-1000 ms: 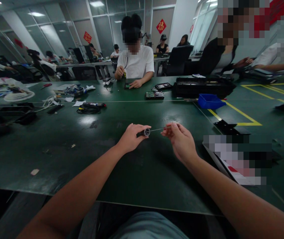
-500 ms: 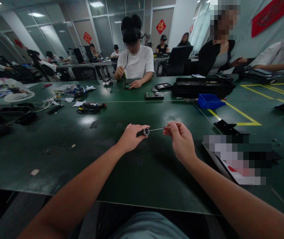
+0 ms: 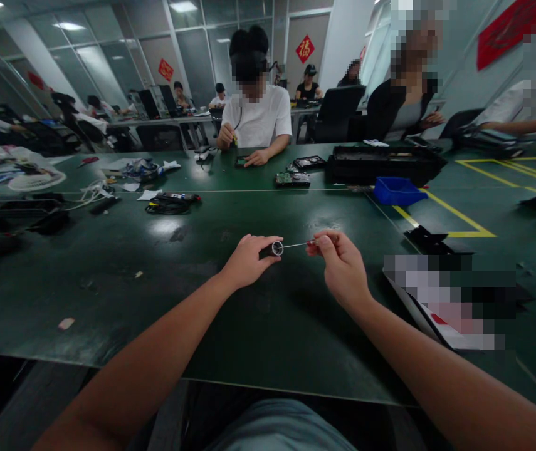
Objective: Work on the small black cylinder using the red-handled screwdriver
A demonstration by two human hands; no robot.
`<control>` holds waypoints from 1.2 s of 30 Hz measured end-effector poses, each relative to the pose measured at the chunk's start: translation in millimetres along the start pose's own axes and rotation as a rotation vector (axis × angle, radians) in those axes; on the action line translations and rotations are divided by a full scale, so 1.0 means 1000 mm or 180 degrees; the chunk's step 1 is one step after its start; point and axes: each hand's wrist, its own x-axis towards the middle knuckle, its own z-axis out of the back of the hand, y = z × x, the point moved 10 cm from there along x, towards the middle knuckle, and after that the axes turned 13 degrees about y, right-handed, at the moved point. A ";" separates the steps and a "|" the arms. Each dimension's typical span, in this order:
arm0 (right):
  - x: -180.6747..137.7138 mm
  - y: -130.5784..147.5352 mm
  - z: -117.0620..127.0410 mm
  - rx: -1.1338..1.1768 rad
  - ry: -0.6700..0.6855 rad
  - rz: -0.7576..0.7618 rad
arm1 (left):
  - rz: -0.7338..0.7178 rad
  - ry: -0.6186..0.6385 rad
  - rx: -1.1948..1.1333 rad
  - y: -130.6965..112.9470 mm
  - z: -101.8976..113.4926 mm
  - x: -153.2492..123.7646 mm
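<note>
Between the thumb and fingers of my left hand [image 3: 250,260] is a short dark cylinder [image 3: 268,250], its round, light-rimmed open end turned to the right. A screwdriver [image 3: 296,245] lies almost level, its thin metal shaft reaching into that end. Its handle is pinched by my right hand [image 3: 340,260], which covers most of it. The tip is hidden inside the cylinder, so I cannot tell what it touches. Both hands are just above the green table [image 3: 249,338].
Across the table a person [image 3: 258,119] handles a circuit board. Hard drives [image 3: 292,180], a long black housing [image 3: 385,164] and a blue bin [image 3: 399,191] stand at the back right. Coiled black cable [image 3: 171,203] lies to the left. A partly blurred white item [image 3: 409,300] is near my right arm.
My right hand has shifted very slightly left, with a little less of the shaft showing. The left hand and cylinder have hardly moved.
</note>
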 end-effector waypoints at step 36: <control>-0.005 0.027 -0.012 -0.1161 0.0478 0.0266 | -0.0072 0.0043 0.0031 0.001 -0.003 0.000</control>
